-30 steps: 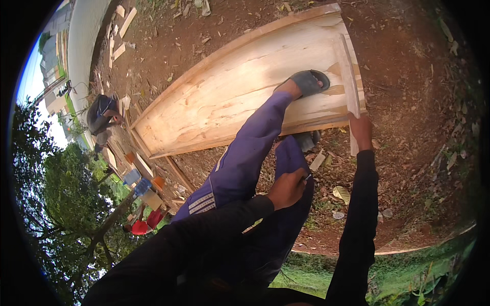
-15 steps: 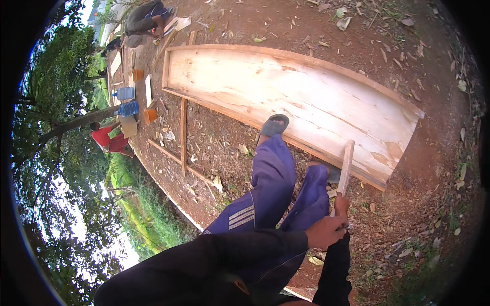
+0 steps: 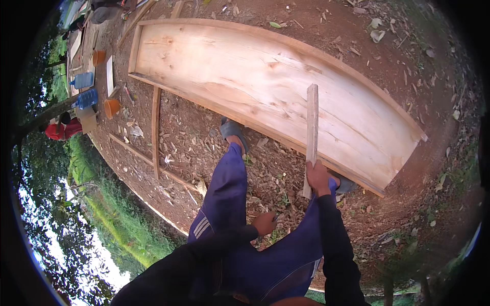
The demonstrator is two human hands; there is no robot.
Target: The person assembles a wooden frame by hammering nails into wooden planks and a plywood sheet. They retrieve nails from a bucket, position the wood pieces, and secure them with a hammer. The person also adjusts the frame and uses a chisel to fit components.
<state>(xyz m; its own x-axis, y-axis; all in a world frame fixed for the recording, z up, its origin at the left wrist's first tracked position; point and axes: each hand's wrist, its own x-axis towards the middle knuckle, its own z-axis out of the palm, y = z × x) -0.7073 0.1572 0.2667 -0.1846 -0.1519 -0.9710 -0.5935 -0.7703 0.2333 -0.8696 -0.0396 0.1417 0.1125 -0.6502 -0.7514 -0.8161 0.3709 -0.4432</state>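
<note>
A narrow wooden batten [image 3: 312,122] stands out from my right hand [image 3: 318,178], whose fingers are wrapped round its lower part. The batten's far end reaches over the pale plywood panel [image 3: 245,66], which has raised wooden strips along its edges. My left hand [image 3: 265,223] is closed in front of my thighs, apart from the batten. A small greyish bit shows at its fingers, too little to name. My sandalled feet are by the panel's near edge.
Thin wooden strips [image 3: 156,132] lie on the leaf-strewn soil at left. Farther off are blue water jugs [image 3: 87,98], orange buckets [image 3: 112,107], a white board [image 3: 109,75] and a person in red [image 3: 64,129]. Another person crouches at the top left.
My left hand has come away from the batten and moved left. My right hand has shifted forward and left with the batten. My left foot has stepped back off the panel's edge.
</note>
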